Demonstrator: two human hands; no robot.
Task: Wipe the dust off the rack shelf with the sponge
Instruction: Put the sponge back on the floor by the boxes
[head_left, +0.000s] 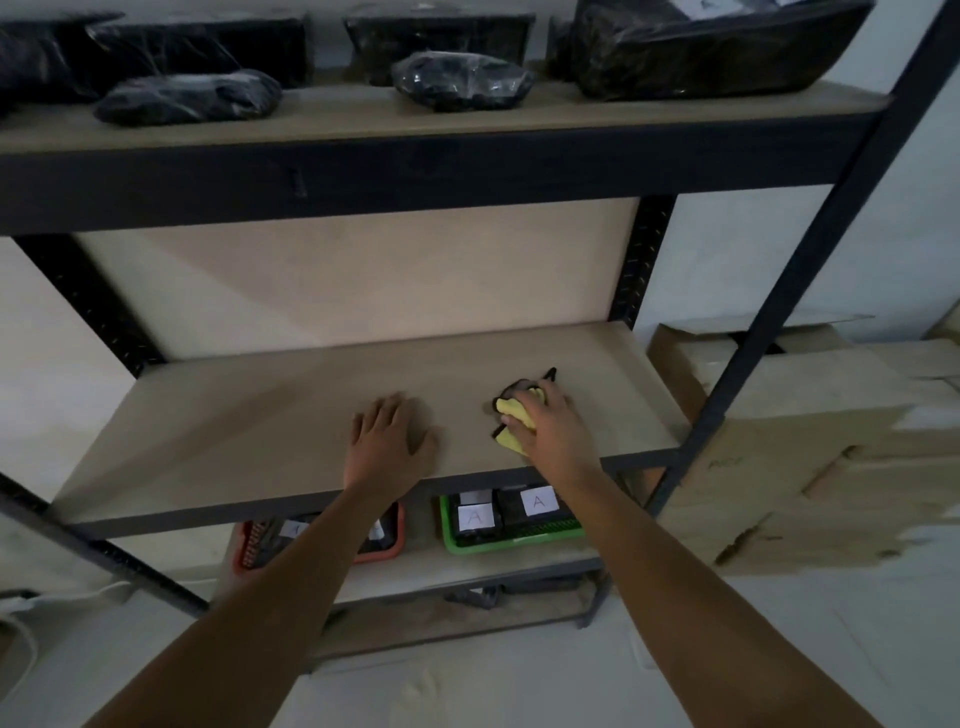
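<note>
On the lower board, below both wrists, a green basket (511, 540) and an orange basket (244, 551) hold dark packs with white paper labels. The right hand (545, 423) curls round the soft yellow sponge (511, 410), which pokes out left of its fingers and rests on the smooth, matte beige rack shelf (260, 415). The left hand (389, 436) lies flat just beside, fingers straight and slightly spread.

A yellow sponge (514, 423) with a black underside sits at centre right of the frame on a pale beige rack shelf (260, 415) edged by a black metal frame (415, 171). Along the top, black glossy plastic-wrapped bundles (462, 80) line the upper board. Lower centre, a green basket (511, 540) and an orange-red basket (387, 553) hold dark boxes with white labels (537, 501) marked "A". Brown cardboard boxes (805, 441) fill the right.
</note>
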